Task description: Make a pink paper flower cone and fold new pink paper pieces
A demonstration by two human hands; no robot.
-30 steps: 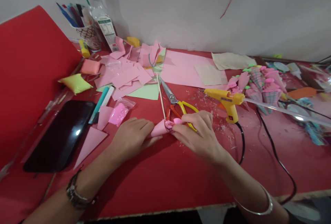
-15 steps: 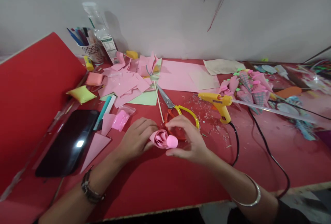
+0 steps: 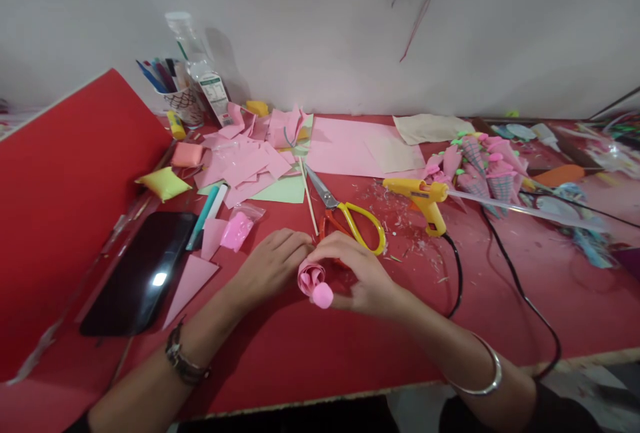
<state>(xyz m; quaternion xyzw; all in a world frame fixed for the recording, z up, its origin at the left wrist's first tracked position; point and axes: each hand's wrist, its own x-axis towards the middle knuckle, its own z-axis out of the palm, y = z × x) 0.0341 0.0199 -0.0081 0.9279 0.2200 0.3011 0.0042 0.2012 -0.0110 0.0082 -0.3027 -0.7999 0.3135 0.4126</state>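
A rolled pink paper rose (image 3: 311,278) is held low over the red table, its spiral opening facing me. At its lower right edge sits a smooth round pink ball (image 3: 323,295). My left hand (image 3: 273,266) grips the rose from the left, with its fingertips partly hidden behind the paper. My right hand (image 3: 367,276) curves round the other side, fingers along the top and thumb by the ball. Just beyond the hands lie scissors (image 3: 345,210) with red and yellow handles and a thin wooden stick (image 3: 309,196).
A yellow glue gun (image 3: 420,200) with a black cord lies to the right, near a pile of pink paper cones (image 3: 493,166). Pink paper scraps (image 3: 250,163), a phone (image 3: 140,273), markers (image 3: 205,216) and a bagged pink lump (image 3: 236,231) lie left. A glass bottle (image 3: 210,86) stands behind.
My right hand has closed in from the right and now touches the rose and ball. The rose has turned, and the ball has shifted down and slightly left.
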